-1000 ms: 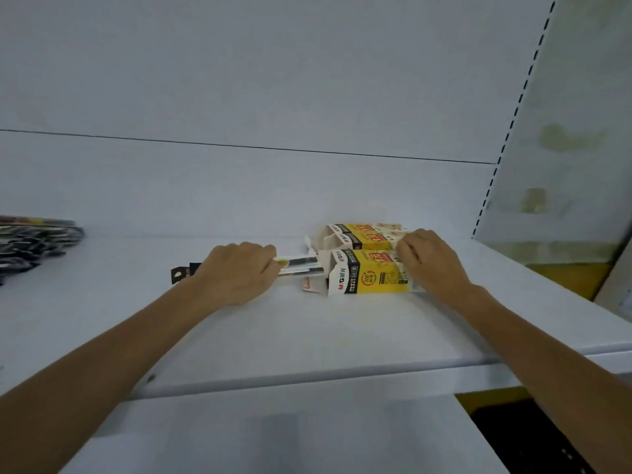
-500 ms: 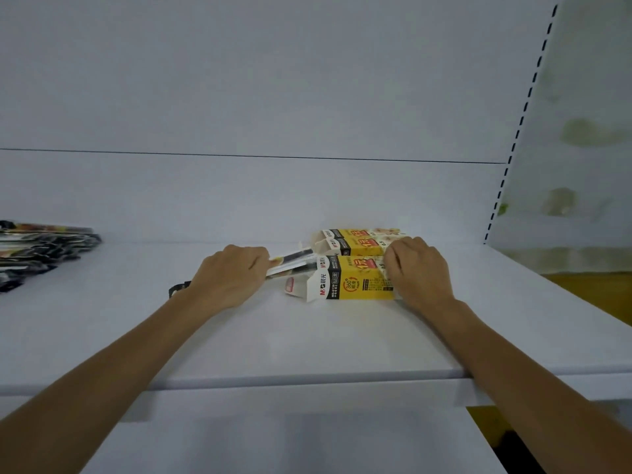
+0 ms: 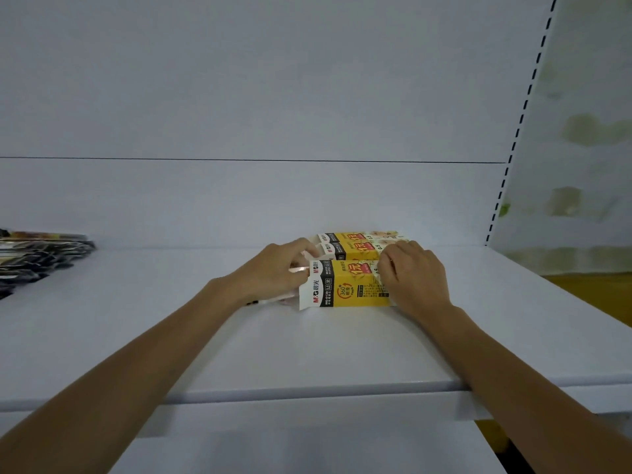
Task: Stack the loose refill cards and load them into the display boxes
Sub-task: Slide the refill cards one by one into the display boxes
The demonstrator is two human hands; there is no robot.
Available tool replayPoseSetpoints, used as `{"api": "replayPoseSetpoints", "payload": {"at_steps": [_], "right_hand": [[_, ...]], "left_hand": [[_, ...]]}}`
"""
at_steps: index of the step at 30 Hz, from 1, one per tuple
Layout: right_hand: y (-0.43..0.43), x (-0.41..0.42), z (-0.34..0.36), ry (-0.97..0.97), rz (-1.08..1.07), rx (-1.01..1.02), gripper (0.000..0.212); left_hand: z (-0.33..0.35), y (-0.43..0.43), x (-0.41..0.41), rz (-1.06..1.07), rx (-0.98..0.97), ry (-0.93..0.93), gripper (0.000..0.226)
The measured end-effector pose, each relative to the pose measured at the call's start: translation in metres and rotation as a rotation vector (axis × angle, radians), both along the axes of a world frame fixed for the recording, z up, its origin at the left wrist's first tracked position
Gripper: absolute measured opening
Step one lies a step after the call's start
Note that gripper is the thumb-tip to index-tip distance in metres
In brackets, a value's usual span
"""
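Starting at the centre: what is item (a)?
— (a) is the near display box (image 3: 345,285), yellow with a white-and-black left end. It lies on its side on the shelf (image 3: 307,354), well back from the front edge, and its left end is open.

And the cards being loaded?
— (b) marks the refill cards (image 3: 270,300), a flat stack at the open left end of that box. Most of the stack is hidden under the hand, and one black-tipped end shows below the wrist. How far the stack reaches into the box cannot be told.

How do the hands lie?
— (c) is the left hand (image 3: 273,273), its fingers curled round the refill cards at the mouth of the box. (d) is the right hand (image 3: 415,280), its fingers bent over the top of the box's right end and gripping it. Both forearms reach in over the front edge of the shelf.

What sits behind?
— (e) marks two further display boxes (image 3: 355,242) with the same yellow print. They lie one behind the other, just beyond the near one and close to the back panel (image 3: 273,97).

And farther out?
— (f) is the loose pile (image 3: 41,254) of dark packaged cards, fanned out at the far left of the shelf. It is well apart from the boxes and cut off by the frame edge. (g) is the slotted upright (image 3: 519,131) at the right end of the back panel. (h) is the lower shelf (image 3: 307,439), white, below the front edge.
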State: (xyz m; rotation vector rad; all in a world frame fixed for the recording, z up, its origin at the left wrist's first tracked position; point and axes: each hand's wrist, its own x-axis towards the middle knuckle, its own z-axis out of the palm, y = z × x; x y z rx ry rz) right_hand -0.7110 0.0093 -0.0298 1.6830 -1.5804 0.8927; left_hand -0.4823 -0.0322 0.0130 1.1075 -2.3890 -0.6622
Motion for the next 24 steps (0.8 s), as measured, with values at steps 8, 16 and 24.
{"api": "replayPoseSetpoints", "payload": {"at_steps": [8,16,24], "right_hand": [[-0.004,-0.007,0.001,-0.172,0.006,0.116,0.032],[0.003,0.001,0.007,-0.192,0.014,0.189,0.024],[0.012,0.004,0.007,-0.217,0.077,0.184,0.032]], "left_hand": [[0.009,0.006,0.063,0.457,-0.242,-0.234,0.068],[-0.016,0.014,0.087,0.298,-0.083,-0.022,0.042],[-0.016,0.024,0.035,0.059,-0.059,0.084,0.027]]}}
